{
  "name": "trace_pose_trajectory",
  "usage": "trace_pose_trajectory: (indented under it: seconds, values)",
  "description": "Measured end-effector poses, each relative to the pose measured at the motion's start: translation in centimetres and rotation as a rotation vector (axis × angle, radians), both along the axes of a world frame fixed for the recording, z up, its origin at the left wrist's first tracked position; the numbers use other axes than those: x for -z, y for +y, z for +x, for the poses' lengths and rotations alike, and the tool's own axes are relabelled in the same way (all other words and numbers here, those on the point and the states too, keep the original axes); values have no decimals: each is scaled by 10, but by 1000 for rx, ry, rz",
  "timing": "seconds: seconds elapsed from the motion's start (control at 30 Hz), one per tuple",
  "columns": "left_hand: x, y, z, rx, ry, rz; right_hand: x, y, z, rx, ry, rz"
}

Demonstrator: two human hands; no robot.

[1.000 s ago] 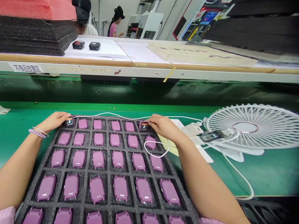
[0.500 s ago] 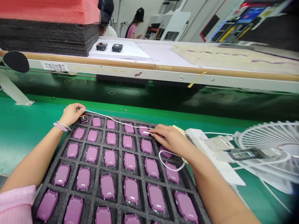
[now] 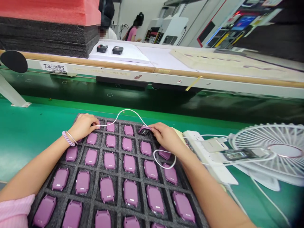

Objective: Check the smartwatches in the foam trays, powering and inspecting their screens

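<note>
Purple watch bodies (image 3: 110, 160) lie mostly back side up in the compartments of a black foam tray (image 3: 120, 190). My left hand (image 3: 84, 126), wearing two bracelets, is closed in a pinch on the end of a thin white cable (image 3: 128, 109), against a back-row watch partly hidden by the fingers. From there the cable arches over to my right hand (image 3: 166, 134). The right fingers pinch the edge of a watch (image 3: 144, 130) in the back row, tilted so its dark lit face shows. A white cable loop (image 3: 166, 166) hangs below the right hand.
On the green table to the right are a white power strip (image 3: 209, 152), a charger with a small display (image 3: 239, 154) and a white fan (image 3: 285, 150). Above, a shelf (image 3: 161, 53) carries stacked foam (image 3: 47, 34) and two black watches (image 3: 117, 50). Two people are in the background.
My left hand has moved right from the corner watch to the one beside it, and the cable now bows upward. At my right hand, the watch that lay back side up is now tilted, face showing.
</note>
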State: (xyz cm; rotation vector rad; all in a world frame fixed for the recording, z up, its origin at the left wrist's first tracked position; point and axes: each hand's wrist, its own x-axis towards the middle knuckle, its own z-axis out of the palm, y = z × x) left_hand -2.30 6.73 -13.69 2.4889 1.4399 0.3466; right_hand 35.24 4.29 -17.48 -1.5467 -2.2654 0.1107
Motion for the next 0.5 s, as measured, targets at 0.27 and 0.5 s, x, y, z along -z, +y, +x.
trace_pose_trajectory:
  seconds: [0.27,0.5]
  values:
    - [-6,-5,10,37,331,243,1,5,-6,9,-138,65]
    - [-6,4,1,-73,-35,18,-8,2,0,-48,-282,-13]
